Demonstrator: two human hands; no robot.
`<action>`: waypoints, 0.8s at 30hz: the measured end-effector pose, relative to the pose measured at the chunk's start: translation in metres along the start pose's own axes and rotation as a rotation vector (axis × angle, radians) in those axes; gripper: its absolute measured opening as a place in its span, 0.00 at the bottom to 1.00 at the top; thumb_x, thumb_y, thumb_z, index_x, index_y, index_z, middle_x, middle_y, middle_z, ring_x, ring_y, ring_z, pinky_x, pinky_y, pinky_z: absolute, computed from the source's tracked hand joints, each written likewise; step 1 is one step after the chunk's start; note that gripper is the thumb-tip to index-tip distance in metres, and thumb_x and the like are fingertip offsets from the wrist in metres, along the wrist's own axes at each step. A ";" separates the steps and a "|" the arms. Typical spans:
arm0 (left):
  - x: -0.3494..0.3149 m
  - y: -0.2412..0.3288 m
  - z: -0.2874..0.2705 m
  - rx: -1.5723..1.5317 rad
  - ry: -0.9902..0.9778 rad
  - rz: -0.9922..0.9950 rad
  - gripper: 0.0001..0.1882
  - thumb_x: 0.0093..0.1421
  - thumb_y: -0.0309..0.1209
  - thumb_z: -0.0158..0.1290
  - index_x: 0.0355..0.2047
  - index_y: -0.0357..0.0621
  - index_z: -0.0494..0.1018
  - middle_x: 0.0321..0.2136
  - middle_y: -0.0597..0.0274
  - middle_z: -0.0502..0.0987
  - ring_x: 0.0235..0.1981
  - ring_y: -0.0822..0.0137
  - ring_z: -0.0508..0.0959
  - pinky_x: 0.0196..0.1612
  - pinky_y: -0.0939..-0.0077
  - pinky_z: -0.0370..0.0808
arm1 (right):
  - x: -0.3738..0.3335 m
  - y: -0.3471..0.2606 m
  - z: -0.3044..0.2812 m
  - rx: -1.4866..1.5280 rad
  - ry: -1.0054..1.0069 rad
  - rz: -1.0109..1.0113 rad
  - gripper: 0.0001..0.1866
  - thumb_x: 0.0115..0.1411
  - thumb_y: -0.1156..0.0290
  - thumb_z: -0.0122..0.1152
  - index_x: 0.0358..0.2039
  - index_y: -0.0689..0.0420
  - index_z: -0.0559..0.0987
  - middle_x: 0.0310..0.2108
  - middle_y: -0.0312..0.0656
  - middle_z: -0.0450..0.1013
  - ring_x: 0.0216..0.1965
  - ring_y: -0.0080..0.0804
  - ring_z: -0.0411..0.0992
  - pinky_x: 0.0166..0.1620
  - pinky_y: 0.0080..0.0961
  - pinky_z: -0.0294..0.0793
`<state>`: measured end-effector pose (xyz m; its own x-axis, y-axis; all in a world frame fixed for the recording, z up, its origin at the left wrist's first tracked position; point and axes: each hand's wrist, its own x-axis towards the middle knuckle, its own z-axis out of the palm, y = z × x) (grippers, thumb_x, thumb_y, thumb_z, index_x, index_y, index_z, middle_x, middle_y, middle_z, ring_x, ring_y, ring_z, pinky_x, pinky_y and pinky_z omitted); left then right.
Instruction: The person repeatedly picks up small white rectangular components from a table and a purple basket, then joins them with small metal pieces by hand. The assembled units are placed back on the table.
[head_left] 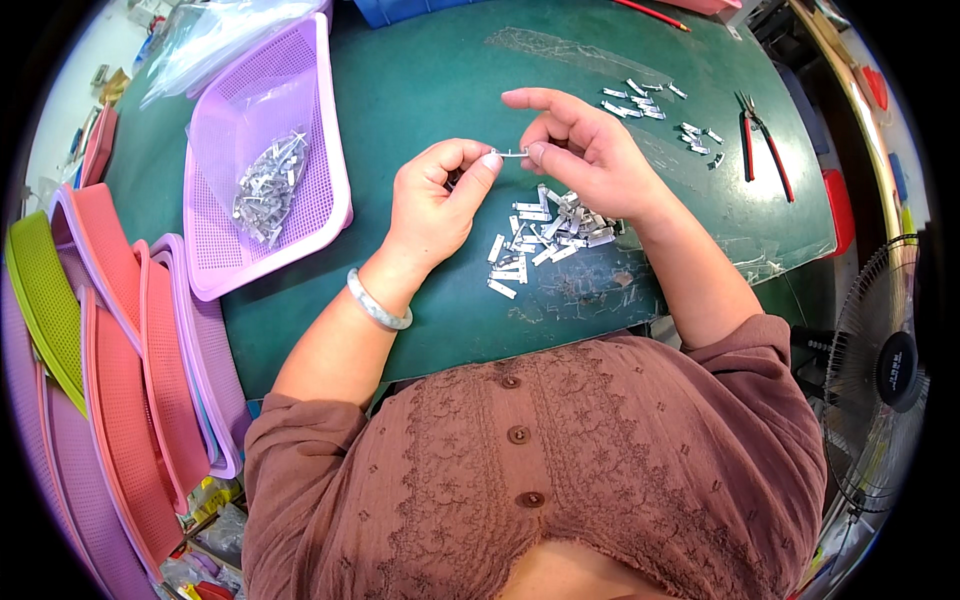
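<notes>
Spanning the fingertips: a thin silvery metal strip (511,155), held level over the green tabletop (440,330), in front of the person's chest.
Left hand (440,195): pinching the strip's left end between thumb and forefinger; a pale bangle (378,301) circles the wrist.
Right hand (598,155): pinching the strip's right end between thumb and a bent finger, with the forefinger raised clear.
Loose pile: small metal pieces (545,240) heaped between the forearms, nearer the person than the strip.
Small clusters: similar metal parts (638,104) lying in two groups beyond the right hand.
Pliers: red-handled pliers (748,148) right of the clusters, handles splayed toward the person.
Lilac mesh basket (205,245): left of the left hand, holding a clear bag of metal parts (270,190).
Outer edges: stacked pink, purple and green baskets (130,400) at left; a black fan (897,370) at right.
</notes>
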<state>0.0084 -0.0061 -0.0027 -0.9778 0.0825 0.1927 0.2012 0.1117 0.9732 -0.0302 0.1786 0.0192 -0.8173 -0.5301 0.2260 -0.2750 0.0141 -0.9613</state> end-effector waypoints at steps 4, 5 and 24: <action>0.000 -0.001 0.000 -0.003 -0.002 0.001 0.07 0.56 0.28 0.52 0.27 0.36 0.73 0.20 0.71 0.70 0.22 0.81 0.67 0.25 0.86 0.64 | 0.000 -0.003 -0.002 -0.023 -0.041 0.032 0.23 0.55 0.82 0.45 0.53 0.62 0.63 0.26 0.32 0.67 0.30 0.17 0.66 0.37 0.15 0.66; 0.000 -0.001 0.000 -0.016 -0.007 -0.010 0.07 0.57 0.28 0.52 0.27 0.36 0.73 0.20 0.71 0.70 0.22 0.82 0.66 0.25 0.86 0.64 | 0.000 -0.003 -0.002 -0.022 -0.040 0.032 0.23 0.55 0.82 0.45 0.53 0.62 0.63 0.26 0.32 0.67 0.30 0.17 0.66 0.37 0.15 0.66; 0.000 0.005 0.002 -0.254 -0.016 -0.223 0.08 0.57 0.29 0.51 0.34 0.36 0.74 0.21 0.70 0.71 0.21 0.82 0.68 0.23 0.89 0.65 | -0.001 -0.003 0.003 -0.205 0.050 -0.190 0.21 0.51 0.81 0.53 0.48 0.61 0.69 0.22 0.33 0.67 0.24 0.19 0.64 0.30 0.17 0.66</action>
<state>0.0100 -0.0038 0.0019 -0.9946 0.0993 -0.0286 -0.0406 -0.1218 0.9917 -0.0273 0.1769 0.0219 -0.7638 -0.4971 0.4119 -0.5186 0.0925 -0.8500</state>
